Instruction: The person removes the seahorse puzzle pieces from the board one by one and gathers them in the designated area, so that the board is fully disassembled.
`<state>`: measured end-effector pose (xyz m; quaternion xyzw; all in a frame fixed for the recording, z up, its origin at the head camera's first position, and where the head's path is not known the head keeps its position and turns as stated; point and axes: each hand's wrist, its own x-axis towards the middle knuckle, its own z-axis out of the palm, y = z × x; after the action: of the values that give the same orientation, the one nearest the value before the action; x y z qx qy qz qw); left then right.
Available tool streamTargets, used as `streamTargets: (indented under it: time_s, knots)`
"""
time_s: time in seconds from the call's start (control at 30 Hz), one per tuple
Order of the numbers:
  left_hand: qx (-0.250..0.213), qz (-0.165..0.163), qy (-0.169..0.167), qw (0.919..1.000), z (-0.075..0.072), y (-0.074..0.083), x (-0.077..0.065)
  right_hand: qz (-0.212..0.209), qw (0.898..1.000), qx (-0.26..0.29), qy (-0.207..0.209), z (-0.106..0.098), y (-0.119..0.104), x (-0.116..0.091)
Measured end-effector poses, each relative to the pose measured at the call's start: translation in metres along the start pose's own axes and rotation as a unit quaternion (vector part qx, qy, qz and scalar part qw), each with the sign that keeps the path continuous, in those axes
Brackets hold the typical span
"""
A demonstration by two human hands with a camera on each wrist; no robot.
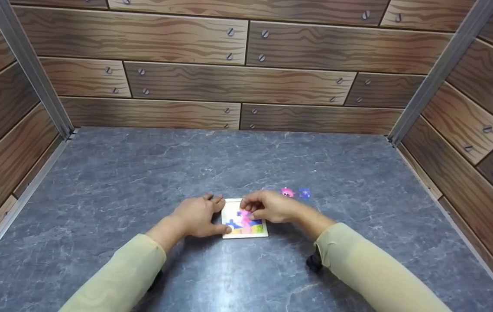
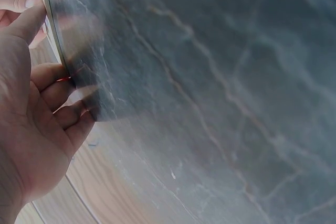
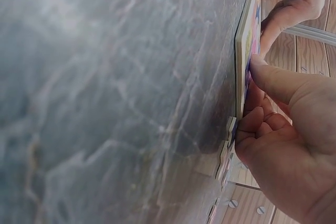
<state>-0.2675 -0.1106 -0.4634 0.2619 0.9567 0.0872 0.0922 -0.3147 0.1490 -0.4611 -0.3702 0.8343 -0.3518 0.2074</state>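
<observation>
A small jigsaw puzzle in a pale wooden tray point(image 1: 230, 208) lies flat on the table, its picture partly filled with pink, blue and yellow pieces. My left hand point(image 1: 199, 215) holds the tray's left side, thumb on the near left corner and fingers along the edge. Over the right half, my right hand point(image 1: 274, 206) pinches a pink puzzle piece point(image 1: 245, 213) at the board. In the right wrist view, the thumb point(image 3: 273, 80) touches the puzzle's face and the other fingers curl beside the tray; they hide part of the piece.
Beyond my right hand lie a loose pink puzzle piece point(image 1: 287, 192) with an eye and a loose blue-purple piece point(image 1: 305, 193). The grey marbled table point(image 1: 142, 173) is enclosed by wood-patterned walls point(image 1: 186, 82) with metal corner posts.
</observation>
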Motion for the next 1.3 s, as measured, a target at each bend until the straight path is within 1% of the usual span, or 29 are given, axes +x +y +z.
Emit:
streamTargets:
  time_s: [0.3,0.67,0.93,1.07,1.3]
  knots:
    - [0.000,0.002,-0.004,1.0000,-0.0019,0.0013,0.0007,0.008,1.000,-0.005,0.002,-0.0013,-0.0019,-0.0010]
    - [0.008,0.003,0.002,1.0000,0.0001,0.0010,0.0025,0.009,1.000,-0.005,0.002,-0.0005,-0.0015,-0.0003]
    - [0.006,-0.006,-0.004,1.0000,-0.0010,0.0007,0.0007,0.013,1.000,-0.014,0.007,0.0012,-0.0027,-0.0009]
    - [0.006,-0.007,-0.003,1.0000,-0.0011,0.0010,0.0007,0.009,1.000,-0.016,0.010,0.0022,-0.0021,-0.0014]
    - [0.008,-0.003,-0.003,1.0000,-0.0011,0.0011,-0.0001,-0.001,1.000,-0.003,0.024,0.0038,-0.0009,-0.0027]
